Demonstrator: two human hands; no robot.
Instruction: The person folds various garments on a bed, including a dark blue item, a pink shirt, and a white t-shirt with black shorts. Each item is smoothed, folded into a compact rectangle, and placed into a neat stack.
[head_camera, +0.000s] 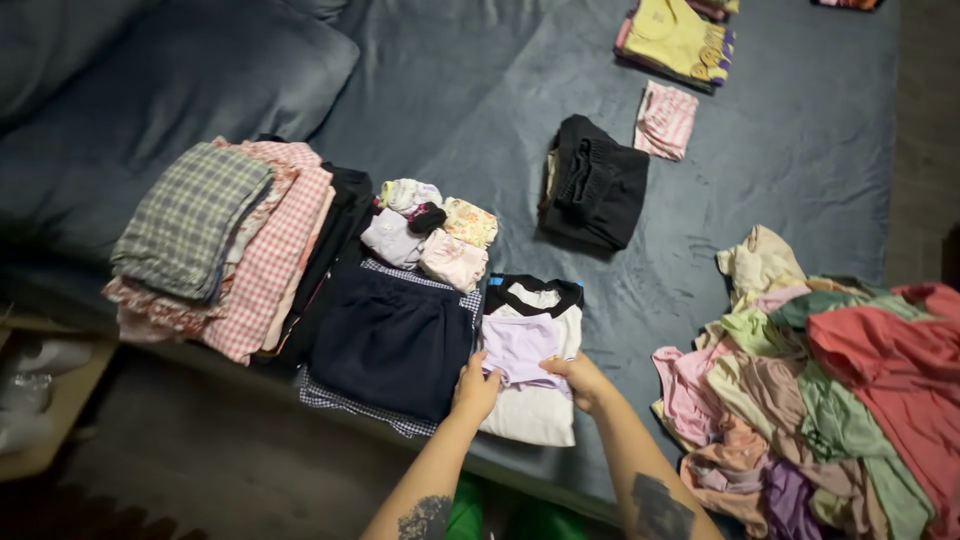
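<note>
My left hand (474, 388) and my right hand (580, 380) both pinch the near edge of a small folded lilac garment (518, 346). It lies on top of a folded white shirt with a black collar (534, 412) at the front edge of the blue bed (450, 90). Left of it sits a folded navy garment (392, 342) on a checked cloth. Behind that lie several small rolled pieces in white, pink and floral (432, 232).
A stack of folded checked and plaid clothes (225, 240) lies at the left. A folded black garment (596, 184), a striped pink piece (665, 120) and a yellow folded pile (678, 40) lie farther back. A heap of loose clothes (830, 380) fills the right. Pillows (150, 70) sit back left.
</note>
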